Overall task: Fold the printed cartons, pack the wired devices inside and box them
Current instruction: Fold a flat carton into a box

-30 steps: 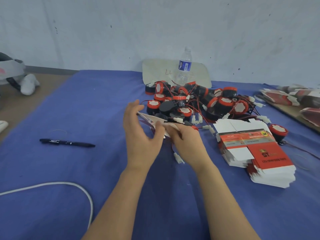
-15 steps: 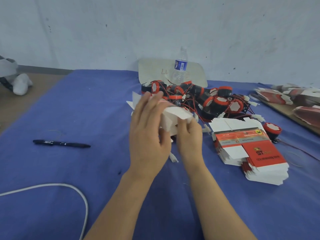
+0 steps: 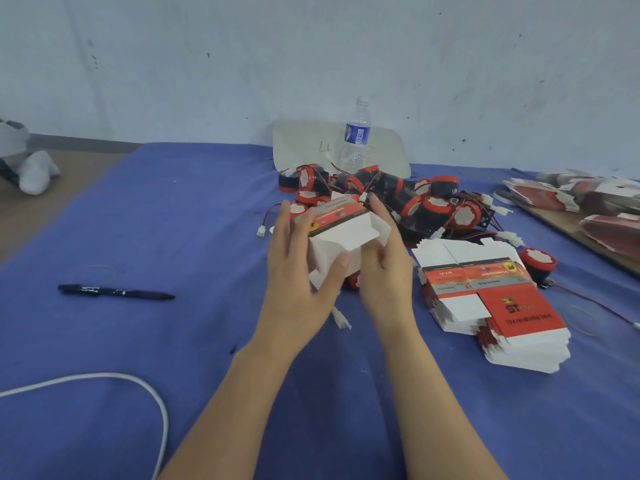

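Red-and-white printed carton (image 3: 341, 223); black-and-red devices (image 3: 415, 199); blue cloth (image 3: 173, 220); black pen (image 3: 116, 292)

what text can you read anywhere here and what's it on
"ST": on the top flat carton; the line beneath it is too blurred to read.
Held carton: band print too blurred.
Bottle label: too small.
Pen: white print too small.
White board: red handwritten marks, not legible.
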A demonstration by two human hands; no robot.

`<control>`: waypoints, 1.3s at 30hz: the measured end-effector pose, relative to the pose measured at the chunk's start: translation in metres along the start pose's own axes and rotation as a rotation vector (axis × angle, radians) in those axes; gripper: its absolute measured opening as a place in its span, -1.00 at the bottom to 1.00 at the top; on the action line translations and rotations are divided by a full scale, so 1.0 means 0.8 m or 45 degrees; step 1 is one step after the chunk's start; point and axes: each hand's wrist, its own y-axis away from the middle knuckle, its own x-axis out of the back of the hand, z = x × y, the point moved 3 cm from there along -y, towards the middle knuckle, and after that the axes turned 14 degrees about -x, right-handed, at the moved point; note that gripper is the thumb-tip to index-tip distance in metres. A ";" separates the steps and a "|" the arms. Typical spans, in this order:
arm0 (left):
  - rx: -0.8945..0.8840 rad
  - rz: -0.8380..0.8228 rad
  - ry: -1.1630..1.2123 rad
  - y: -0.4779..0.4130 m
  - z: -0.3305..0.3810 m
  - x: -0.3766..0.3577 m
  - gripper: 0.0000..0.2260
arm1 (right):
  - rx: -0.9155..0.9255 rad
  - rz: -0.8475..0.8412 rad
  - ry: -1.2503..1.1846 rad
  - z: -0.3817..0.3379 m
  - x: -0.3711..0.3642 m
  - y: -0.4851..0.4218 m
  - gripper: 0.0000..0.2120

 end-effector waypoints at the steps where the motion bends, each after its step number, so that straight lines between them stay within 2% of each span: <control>1: 0.058 0.051 0.026 -0.001 -0.003 0.002 -0.50 | 0.017 -0.034 0.045 0.001 -0.002 0.001 -0.51; 7: 0.157 0.150 0.242 -0.006 0.000 0.012 -0.44 | 0.042 -0.139 0.072 0.003 -0.012 0.002 -0.58; 12: 0.208 0.231 0.211 -0.004 -0.009 0.013 -0.35 | -0.053 -0.195 0.058 0.011 -0.018 0.002 -0.64; 15: 0.210 0.217 0.155 -0.003 -0.012 0.013 -0.45 | -0.102 -0.199 0.031 0.010 -0.018 0.003 -0.70; 17: 0.244 0.208 0.130 -0.002 -0.016 0.012 -0.45 | -0.109 -0.185 0.027 0.008 -0.017 0.003 -0.73; 24: 0.314 0.350 0.301 -0.006 -0.020 0.022 -0.57 | -0.144 -0.292 0.000 0.004 -0.021 0.007 -0.75; 28: 0.305 0.309 0.403 -0.008 -0.016 0.022 -0.62 | -0.167 -0.313 -0.046 0.004 -0.019 0.005 -0.78; 32: 0.309 0.148 0.427 -0.008 -0.015 0.022 -0.50 | -0.230 -0.421 -0.121 0.005 -0.021 0.007 -0.59; 35: 0.334 0.245 0.323 -0.008 -0.017 0.028 -0.70 | -0.212 -0.492 -0.108 0.003 -0.023 0.008 -0.53; 39: 0.573 0.501 0.260 -0.004 -0.028 0.036 -0.94 | -0.217 -0.615 -0.051 0.006 -0.026 0.011 -0.50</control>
